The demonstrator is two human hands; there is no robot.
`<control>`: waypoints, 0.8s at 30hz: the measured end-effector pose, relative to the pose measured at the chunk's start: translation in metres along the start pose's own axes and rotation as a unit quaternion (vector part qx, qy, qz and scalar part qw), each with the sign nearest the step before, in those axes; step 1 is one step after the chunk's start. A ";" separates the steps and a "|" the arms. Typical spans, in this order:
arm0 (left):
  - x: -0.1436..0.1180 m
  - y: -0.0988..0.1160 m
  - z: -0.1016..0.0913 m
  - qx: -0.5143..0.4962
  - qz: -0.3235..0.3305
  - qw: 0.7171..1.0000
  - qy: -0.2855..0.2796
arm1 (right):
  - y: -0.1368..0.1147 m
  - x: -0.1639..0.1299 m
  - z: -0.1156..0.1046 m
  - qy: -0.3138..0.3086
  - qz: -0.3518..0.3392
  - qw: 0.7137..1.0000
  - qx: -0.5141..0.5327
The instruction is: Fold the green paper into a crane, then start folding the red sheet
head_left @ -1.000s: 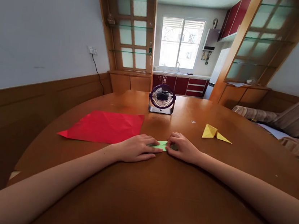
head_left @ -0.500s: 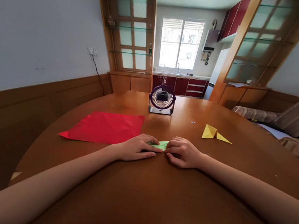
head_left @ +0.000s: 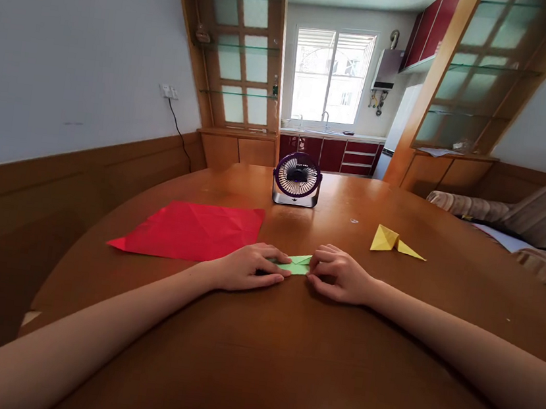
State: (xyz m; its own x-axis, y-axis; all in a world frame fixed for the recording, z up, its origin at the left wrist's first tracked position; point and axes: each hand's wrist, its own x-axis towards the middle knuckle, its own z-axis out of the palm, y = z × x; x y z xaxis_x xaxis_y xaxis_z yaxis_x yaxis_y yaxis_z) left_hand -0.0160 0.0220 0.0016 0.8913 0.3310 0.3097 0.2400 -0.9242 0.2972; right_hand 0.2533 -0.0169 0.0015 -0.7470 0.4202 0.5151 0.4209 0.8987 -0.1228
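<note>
A small folded piece of green paper (head_left: 298, 265) lies on the table between my hands, with a diagonal crease or flap edge showing on its upper side. My left hand (head_left: 250, 268) rests over its left end, fingers stretched out and lying on the paper, thumb apart and nearer to me. At the paper's right end, my right hand (head_left: 341, 276) has its fingers curled toward the thumb in a pinch at the edge. The fingertips of the right hand partly cover that end. The part of the paper beneath my left fingers is hidden.
A creased red sheet (head_left: 200, 232) lies to the left, close to my left hand. A yellow folded paper shape (head_left: 386, 239) sits to the right. At the back of the brown table (head_left: 254, 361) stands a small purple fan (head_left: 297, 179).
My right hand has shifted slightly right along the green paper, so more of the paper shows between the hands. My left hand stays in place. The view has tilted slightly.
</note>
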 end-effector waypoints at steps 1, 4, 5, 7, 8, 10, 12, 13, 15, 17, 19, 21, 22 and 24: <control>0.000 0.000 0.000 -0.004 -0.002 1.000 0.002 | 0.001 0.000 0.000 -0.002 0.007 1.000 0.009; 0.000 -0.001 0.001 -0.044 -0.015 0.999 0.020 | 0.003 -0.002 0.000 0.006 0.011 1.000 0.019; 0.000 -0.002 0.002 -0.064 -0.020 0.997 0.028 | 0.004 -0.002 0.000 0.012 0.009 1.000 0.017; 0.000 -0.002 0.002 -0.096 -0.026 0.994 0.040 | 0.004 -0.003 0.001 0.022 0.009 1.000 0.012; 0.001 -0.001 0.003 -0.105 -0.028 0.993 0.043 | 0.004 -0.003 0.001 0.024 0.012 1.000 0.009; 0.001 -0.001 0.002 -0.108 -0.029 0.993 0.041 | 0.004 -0.002 0.002 0.019 0.024 1.000 0.005; 0.001 -0.001 0.001 -0.111 -0.033 0.993 0.033 | 0.004 -0.002 0.003 0.015 0.033 0.999 0.005; 0.001 -0.002 0.001 -0.120 -0.039 0.991 0.031 | 0.005 -0.002 0.003 0.017 0.034 0.999 0.006; 0.001 -0.003 0.000 -0.157 -0.058 0.985 0.035 | 0.007 -0.003 0.003 0.028 0.032 0.999 0.006; 0.001 -0.004 0.000 -0.200 -0.076 0.976 0.041 | 0.010 -0.004 0.003 0.036 0.030 0.999 0.003; 0.001 -0.004 -0.001 -0.226 -0.086 0.969 0.043 | 0.012 -0.005 0.003 0.034 0.029 0.999 0.001; 0.001 -0.003 -0.002 -0.234 -0.091 0.967 0.044 | 0.012 -0.005 0.003 0.029 0.031 0.999 0.003; 0.001 -0.003 -0.002 -0.233 -0.095 0.967 0.046 | 0.012 -0.005 0.003 0.027 0.032 0.999 0.006; 0.001 -0.002 -0.002 -0.227 -0.104 0.967 0.047 | 0.012 -0.005 0.003 0.026 0.032 0.999 0.011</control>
State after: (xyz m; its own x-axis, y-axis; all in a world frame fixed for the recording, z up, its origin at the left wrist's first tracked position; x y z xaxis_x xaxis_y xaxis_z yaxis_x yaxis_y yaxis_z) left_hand -0.0164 0.0243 0.0034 0.7983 0.5357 0.2752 0.1967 -0.6638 0.7216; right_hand 0.2607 -0.0079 -0.0049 -0.6913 0.4708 0.5481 0.4559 0.8727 -0.1748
